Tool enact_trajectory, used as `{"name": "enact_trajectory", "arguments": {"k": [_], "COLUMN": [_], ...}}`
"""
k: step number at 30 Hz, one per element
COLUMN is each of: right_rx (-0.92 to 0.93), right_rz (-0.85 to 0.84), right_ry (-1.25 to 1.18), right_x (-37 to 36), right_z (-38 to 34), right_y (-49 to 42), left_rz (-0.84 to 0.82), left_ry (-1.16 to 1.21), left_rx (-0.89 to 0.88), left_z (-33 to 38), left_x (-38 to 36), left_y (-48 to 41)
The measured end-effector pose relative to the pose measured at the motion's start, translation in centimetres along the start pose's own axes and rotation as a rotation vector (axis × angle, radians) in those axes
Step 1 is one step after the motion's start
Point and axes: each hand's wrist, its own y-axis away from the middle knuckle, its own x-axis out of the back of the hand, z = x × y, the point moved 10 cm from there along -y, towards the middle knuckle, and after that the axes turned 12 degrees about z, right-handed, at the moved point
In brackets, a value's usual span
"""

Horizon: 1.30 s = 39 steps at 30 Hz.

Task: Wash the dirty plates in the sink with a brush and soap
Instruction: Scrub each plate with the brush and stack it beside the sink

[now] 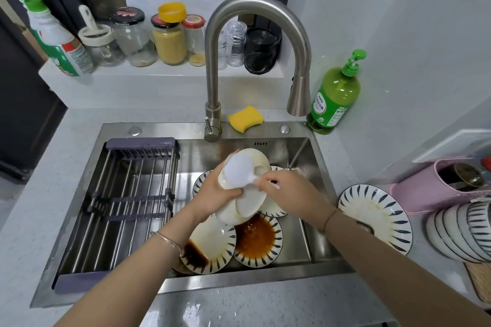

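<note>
— Grey speckled counter (39, 220) all round a steel sink (239, 283), yes? Where are the hands?

— Both are over the basin. The left hand (212, 191) grips a white ribbed dish (248, 203) by its edge and holds it tilted above the other crockery.

— And the right hand?

— The right hand (287, 191) has its fingers pinched round the handle of a white brush (237, 171), whose head lies against the dish. The brush is blurred.

— What lies under them?

— At least 2 striped plates on the sink bottom. The dark-sauce plate (215, 241) is on the left and the orange-sauce plate (256, 241) touches it on the right. More striped rims show behind the hands; I cannot count them.

— Soap?

— A green pump bottle (336, 95) stands at the sink's far right corner, next to the faucet (212, 61) head. A yellow sponge (245, 118) rests beside the faucet's base.

— Anything else?

— A drying rack (127, 194) spans the sink's left half. 1 streaked plate (372, 215) sits on the counter to the right, beside a stack of bowls (457, 231).
</note>
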Motion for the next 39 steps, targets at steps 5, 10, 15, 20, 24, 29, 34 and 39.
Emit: {"name": "enact_trajectory", "arguments": {"k": [5,10,15,20,24,29,34,39], "right_rx": [-0.045,0.030,0.028,0.112,0.111,-0.107,-0.026,-0.321], "right_rz": [0.056,0.057,0.055,0.021,0.004,0.068,0.045,0.018], "right_ry": [0.127,0.100,0.145,0.209,0.198,0.102,0.027,-0.133], "right_x": [2.0,1.4,1.9,1.3,1.1,3.2,1.9,1.7], "right_z": [1.3,-0.3,0.1,-1.1,-0.9,3.7,1.7,8.0], "right_y": [-0.6,-0.4,-0.9,-0.7,-0.7,-2.1,-1.0,-0.8], "left_rz": [-0.045,-0.013,-0.026,-0.019,-0.020,-0.086,-0.040,-0.071], "left_ry": [-0.044,-0.099,-0.146,-0.162,-0.174,-0.188,-0.148,-0.183], "left_rx": [-0.040,-0.035,-0.031,-0.034,-0.035,-0.074,-0.062,-0.082], "left_z": [0.4,0.6,0.6,1.0,1.2,2.1,2.4,3.1], "left_x": [0.2,0.2,0.1,0.0,-0.1,-0.2,0.4,0.6], "left_y": [0.2,0.3,0.1,0.3,0.3,0.7,0.7,1.1]}}
